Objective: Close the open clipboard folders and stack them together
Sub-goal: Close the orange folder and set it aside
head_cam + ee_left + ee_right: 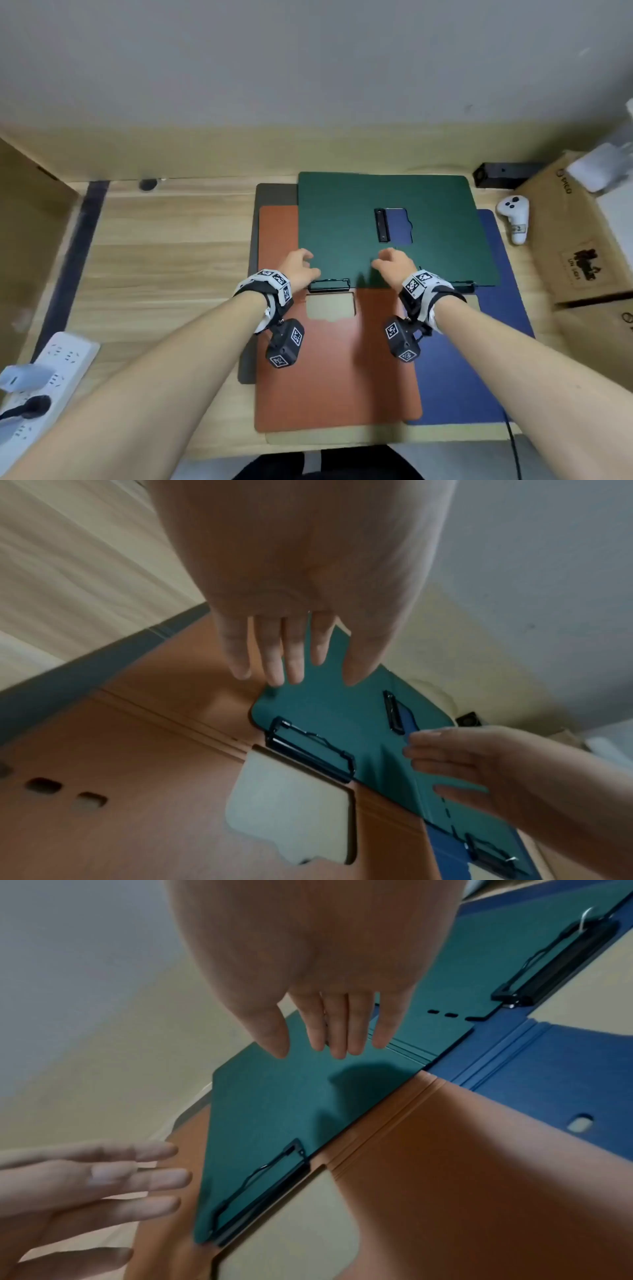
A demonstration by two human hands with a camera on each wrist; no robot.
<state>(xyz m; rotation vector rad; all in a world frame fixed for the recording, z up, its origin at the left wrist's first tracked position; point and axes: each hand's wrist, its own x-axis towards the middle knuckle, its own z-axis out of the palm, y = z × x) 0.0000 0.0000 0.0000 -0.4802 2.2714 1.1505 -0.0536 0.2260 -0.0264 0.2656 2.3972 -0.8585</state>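
Note:
A dark green clipboard folder (342, 226) lies open and flat on top of the pile, with black clips (382, 225) on it. Under it lie an orange folder (335, 370), also open, a blue folder (479, 342) on the right and a grey one (270, 195) at the back left. My left hand (301, 265) hovers at the green folder's near left corner, its fingers (274, 656) straight and holding nothing. My right hand (390, 262) hangs just above the green folder's (274, 1110) middle fold with loose fingers (335, 1026) and casts a shadow on it.
A white power strip (44, 370) lies at the front left. On the right are a white controller (513, 217), cardboard boxes (575, 240) and a black box (503, 173). The wall runs close behind the pile. A black cable (513, 445) hangs over the table's front edge.

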